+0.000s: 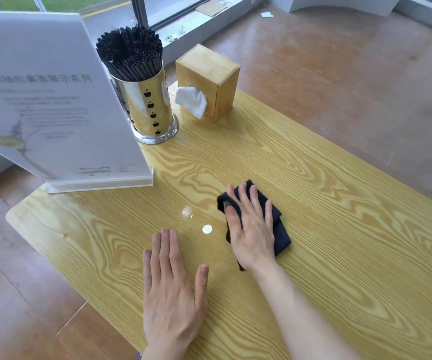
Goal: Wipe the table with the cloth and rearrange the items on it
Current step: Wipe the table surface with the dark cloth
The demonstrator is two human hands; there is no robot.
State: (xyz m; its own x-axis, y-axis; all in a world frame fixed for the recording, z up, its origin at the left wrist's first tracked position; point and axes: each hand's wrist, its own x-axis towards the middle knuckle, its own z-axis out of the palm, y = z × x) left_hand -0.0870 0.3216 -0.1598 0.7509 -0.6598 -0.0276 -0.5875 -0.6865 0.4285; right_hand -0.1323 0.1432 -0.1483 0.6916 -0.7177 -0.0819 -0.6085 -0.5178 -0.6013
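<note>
A folded dark navy cloth [281, 229] lies on the light wood-grain table [326, 203] near its middle. My right hand [251, 227] rests flat on top of the cloth, fingers spread and pressing it down. My left hand [169, 289] lies flat and empty on the bare tabletop, a little nearer to me and to the left of the cloth. At the table's far end stand a metal holder of black straws [144, 100], a wooden tissue box [209, 79] with a white tissue sticking out, and a white acrylic sign stand [46, 100].
Two bright glare spots [207, 229] show on the tabletop between my hands. The table's left edge [15, 216] and rounded corner drop off to a brown tiled floor [352, 74]. A window frame and sill run behind the far end.
</note>
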